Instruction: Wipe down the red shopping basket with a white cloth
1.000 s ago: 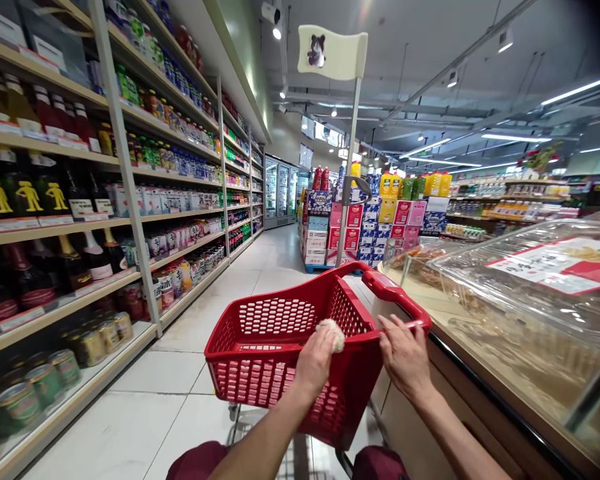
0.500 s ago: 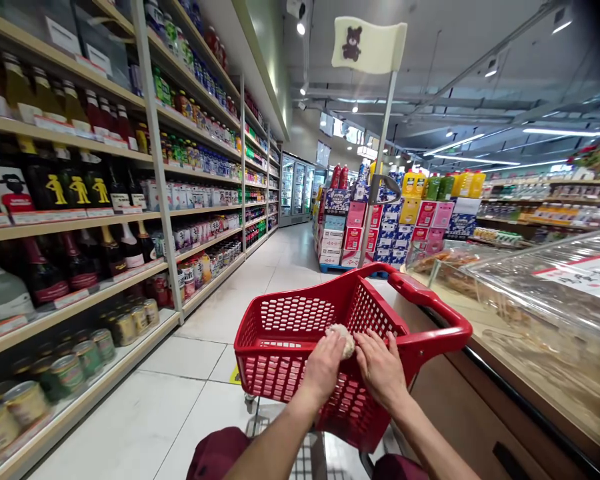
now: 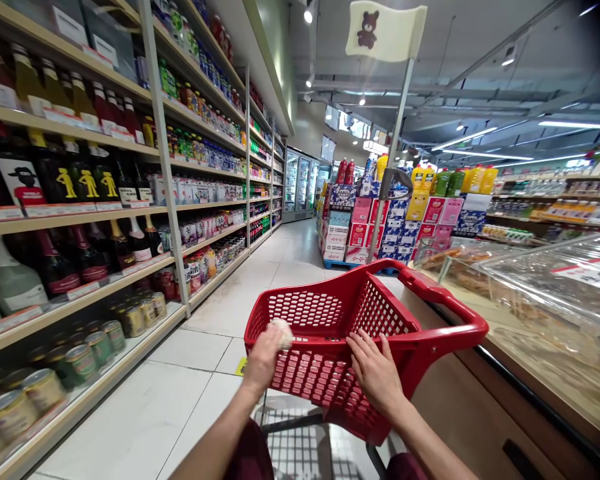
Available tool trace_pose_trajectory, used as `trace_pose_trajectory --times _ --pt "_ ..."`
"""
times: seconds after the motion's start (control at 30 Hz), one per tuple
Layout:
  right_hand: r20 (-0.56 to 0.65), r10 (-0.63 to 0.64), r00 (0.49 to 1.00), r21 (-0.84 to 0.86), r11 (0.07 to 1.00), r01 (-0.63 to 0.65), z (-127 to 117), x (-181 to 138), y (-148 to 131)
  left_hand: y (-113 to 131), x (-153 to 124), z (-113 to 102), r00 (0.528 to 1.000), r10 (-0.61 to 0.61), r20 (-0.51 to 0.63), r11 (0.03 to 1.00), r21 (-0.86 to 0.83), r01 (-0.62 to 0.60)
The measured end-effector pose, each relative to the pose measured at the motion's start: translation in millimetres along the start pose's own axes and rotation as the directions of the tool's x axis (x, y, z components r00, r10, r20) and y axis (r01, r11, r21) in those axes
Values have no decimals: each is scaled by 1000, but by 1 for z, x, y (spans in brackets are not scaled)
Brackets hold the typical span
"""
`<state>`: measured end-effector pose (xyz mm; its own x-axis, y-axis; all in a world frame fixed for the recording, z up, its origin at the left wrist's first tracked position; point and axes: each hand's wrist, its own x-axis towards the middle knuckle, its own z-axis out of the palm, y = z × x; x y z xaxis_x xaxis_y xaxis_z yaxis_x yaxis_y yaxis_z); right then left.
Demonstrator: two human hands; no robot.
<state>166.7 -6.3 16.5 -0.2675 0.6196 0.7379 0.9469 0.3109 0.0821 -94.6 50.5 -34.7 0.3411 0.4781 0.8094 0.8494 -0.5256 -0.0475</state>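
In front of me stands a red shopping cart (image 3: 310,380) with perforated basket walls. My left hand (image 3: 261,357) is closed over a crumpled white cloth (image 3: 281,333), pressed to the near rim toward the basket's left end. My right hand (image 3: 375,370) lies with fingers stretched over the near rim, right of the middle, and holds nothing. The cart's red handle (image 3: 460,327) is to the right of that hand. Inside the basket, the far wall shows, while part of the floor is hidden by the near side.
Shelves of bottles and cans (image 3: 80,220) line the left side. A display counter with clear covers (image 3: 545,287) runs close along the right. Stacked drink cartons (image 3: 365,230) stand ahead, beside the tiled aisle (image 3: 280,257). A bear flag (image 3: 385,30) rises on a pole behind the cart.
My left hand has slid left along the near rim with the white cloth, away from my right hand. My right hand stays on the rim. The view has shifted slightly.
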Motion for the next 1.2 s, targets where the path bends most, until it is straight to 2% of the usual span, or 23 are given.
trace_pose_trajectory --times 0.07,0.1,0.17,0.23,0.3,0.47,0.53,0.6,0.67,0.8,0.87,0.97,1.03,1.1,1.2 --pt "-13 2 1000 -27 1000 -2 2 -3 1 -23 -13 -8 997 -63 -39 996 62 65" --pt "-24 4 1000 -38 999 -5 3 -3 0 -25 -15 -9 996 -80 -48 993 79 84" --pt "-41 2 999 -50 999 -4 5 -3 -1 -14 -11 -5 998 -52 -20 996 73 53" --pt "-35 -10 999 -49 999 8 4 -3 2 2 -3 1 998 32 50 999 20 -33" --pt "-20 -11 1000 -54 999 10 0 -2 8 5 0 3 995 54 80 998 -19 -53" --pt "-31 21 999 -79 997 -23 -4 -3 9 -18 -11 -3 992 -126 6 991 47 126" --pt "-34 9 999 -57 998 -11 -1 -1 2 -10 -7 1 995 -94 31 995 31 93" --pt "-23 0 1000 -36 999 -1 0 0 -2 1 -1 5 996 3 92 1000 -19 -1" --pt "-12 13 1000 -35 999 -14 -1 1 1 0 -1 4 992 36 118 999 -33 -32" --pt "-17 39 999 -53 998 -40 -7 -1 11 -23 -12 -6 989 -138 49 989 67 134" --pt "-17 40 999 -45 998 -41 -7 -1 8 -16 -9 -4 987 -153 44 986 74 149" --pt "-18 26 1000 2 1000 -25 -5 2 0 17 5 7 994 -34 101 999 5 34" --pt "-18 27 999 9 1000 -27 -5 3 0 25 10 11 992 15 124 1000 -28 -11" --pt "-15 40 999 -17 999 -40 -7 2 8 12 5 6 993 -14 117 1000 -15 16" --pt "-12 41 999 -46 998 -42 -10 -1 18 -23 -8 -5 986 -148 70 989 40 146"
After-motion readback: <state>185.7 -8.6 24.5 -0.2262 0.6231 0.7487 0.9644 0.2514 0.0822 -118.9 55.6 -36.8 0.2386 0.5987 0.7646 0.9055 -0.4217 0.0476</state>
